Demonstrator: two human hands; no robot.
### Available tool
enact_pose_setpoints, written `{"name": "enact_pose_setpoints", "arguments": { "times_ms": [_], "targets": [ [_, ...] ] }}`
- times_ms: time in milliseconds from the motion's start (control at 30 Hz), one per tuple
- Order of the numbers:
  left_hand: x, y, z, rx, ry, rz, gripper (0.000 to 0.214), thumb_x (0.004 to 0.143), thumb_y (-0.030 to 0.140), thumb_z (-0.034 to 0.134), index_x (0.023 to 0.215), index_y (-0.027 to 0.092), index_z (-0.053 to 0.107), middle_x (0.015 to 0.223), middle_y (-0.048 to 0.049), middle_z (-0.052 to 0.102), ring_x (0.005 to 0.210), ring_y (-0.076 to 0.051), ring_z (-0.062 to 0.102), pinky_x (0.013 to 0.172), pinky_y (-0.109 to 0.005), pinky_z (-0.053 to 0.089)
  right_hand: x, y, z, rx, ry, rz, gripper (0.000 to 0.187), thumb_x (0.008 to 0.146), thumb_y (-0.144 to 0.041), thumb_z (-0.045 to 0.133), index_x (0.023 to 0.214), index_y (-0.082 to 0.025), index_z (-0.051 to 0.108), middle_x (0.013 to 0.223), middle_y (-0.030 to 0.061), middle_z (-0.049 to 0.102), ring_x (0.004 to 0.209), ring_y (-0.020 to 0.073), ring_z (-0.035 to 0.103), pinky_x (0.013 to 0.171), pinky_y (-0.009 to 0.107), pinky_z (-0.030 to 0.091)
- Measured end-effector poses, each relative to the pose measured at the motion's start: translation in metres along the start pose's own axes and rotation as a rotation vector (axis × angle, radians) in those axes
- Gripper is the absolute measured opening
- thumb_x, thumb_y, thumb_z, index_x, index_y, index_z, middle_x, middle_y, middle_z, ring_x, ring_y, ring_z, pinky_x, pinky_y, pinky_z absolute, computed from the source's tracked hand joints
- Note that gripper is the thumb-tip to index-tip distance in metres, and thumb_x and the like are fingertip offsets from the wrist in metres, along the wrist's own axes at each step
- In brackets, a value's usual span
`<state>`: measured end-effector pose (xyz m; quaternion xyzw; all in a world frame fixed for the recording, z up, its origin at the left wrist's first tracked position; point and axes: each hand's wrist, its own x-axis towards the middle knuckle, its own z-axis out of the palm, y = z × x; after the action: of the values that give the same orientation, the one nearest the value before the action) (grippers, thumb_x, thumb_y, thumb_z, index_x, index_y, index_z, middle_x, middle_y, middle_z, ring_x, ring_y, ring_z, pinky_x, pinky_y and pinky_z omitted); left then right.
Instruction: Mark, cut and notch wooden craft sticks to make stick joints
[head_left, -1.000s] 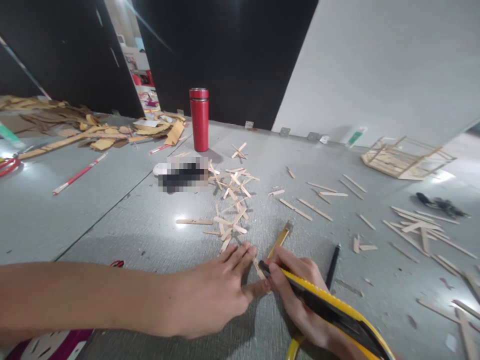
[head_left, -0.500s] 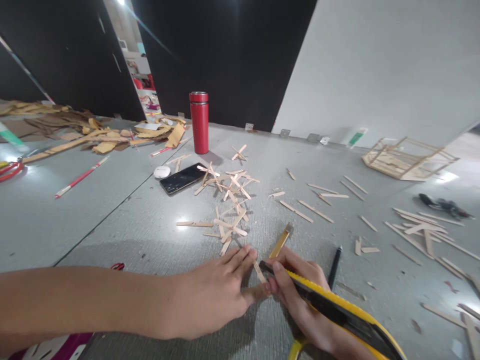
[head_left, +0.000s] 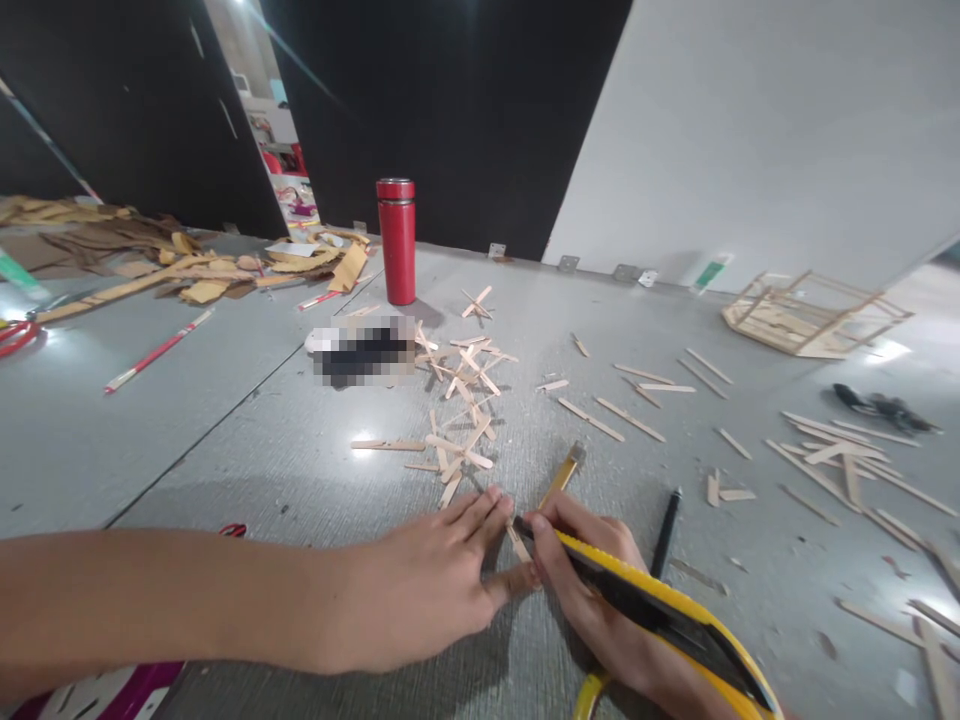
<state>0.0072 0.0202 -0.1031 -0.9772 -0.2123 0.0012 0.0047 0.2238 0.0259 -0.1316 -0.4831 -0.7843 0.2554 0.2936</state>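
Both hands crowd one stick (head_left: 517,543) on the table (head_left: 300,450): my left hand (head_left: 427,590) presses it flat, fingers spread, while my right hand (head_left: 592,580) grips the knife (head_left: 645,605). If the blade skids off the wood, I judge it nicks the left thumb touching it.

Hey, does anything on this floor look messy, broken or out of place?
Yes. Wooden sticks lie scattered at all angles over the grey floor, some short offcuts. Torn cardboard scraps are heaped at far left. The stick frame sits tilted.

Left hand (head_left: 427,590) lies flat, palm down, fingers extended and close together, forearm bare and stretched across. Right hand (head_left: 592,580) is curled in a closed grip, fingertips meeting the left thumb.
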Motion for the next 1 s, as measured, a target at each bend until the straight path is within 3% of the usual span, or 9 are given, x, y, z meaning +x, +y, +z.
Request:
{"name": "enact_pose_setpoints", "arguments": {
  "times_ms": [233,733,900,1000],
  "targets": [
    [0.001,0.0,0.002,0.018,-0.02,-0.01,0.082,0.086,0.018,0.074,0.156,0.003,0.034,0.157,-0.0375,0.035,0.148,-0.046,0.036,0.121,-0.052,0.035,-0.001,-0.005,-0.006,-0.062,-0.041,-0.012,0.034,0.108,-0.039,0.037,0.076,-0.026,0.04,0.062,-0.0059,0.045,0.053,0.0146,0.047,0.061,0.032,0.037],
    [0.003,0.0,0.007,0.145,0.024,0.009,0.071,0.095,0.021,0.063,0.157,0.002,0.034,0.152,-0.0384,0.042,0.143,-0.044,0.045,0.118,-0.05,0.04,-0.003,0.002,-0.008,-0.067,-0.083,0.037,0.04,0.109,-0.043,0.033,0.074,-0.025,0.04,0.067,-0.0035,0.048,0.062,0.0165,0.051,0.068,0.034,0.039],
    [0.004,-0.001,-0.001,0.093,-0.072,0.031,0.084,0.084,0.024,0.077,0.154,0.001,0.037,0.155,-0.0411,0.033,0.148,-0.047,0.035,0.12,-0.05,0.037,-0.006,0.003,-0.008,-0.003,-0.032,0.076,0.041,0.108,-0.043,0.038,0.073,-0.024,0.046,0.062,-0.0043,0.049,0.055,0.0144,0.048,0.059,0.031,0.035],
    [0.003,-0.001,-0.006,0.071,-0.093,0.033,0.076,0.089,0.024,0.071,0.154,0.001,0.038,0.156,-0.04,0.033,0.148,-0.045,0.034,0.12,-0.049,0.037,-0.006,0.003,-0.006,0.025,-0.009,0.074,0.04,0.107,-0.044,0.04,0.073,-0.025,0.047,0.06,-0.0042,0.05,0.053,0.0142,0.048,0.057,0.031,0.035]
  ]
}}
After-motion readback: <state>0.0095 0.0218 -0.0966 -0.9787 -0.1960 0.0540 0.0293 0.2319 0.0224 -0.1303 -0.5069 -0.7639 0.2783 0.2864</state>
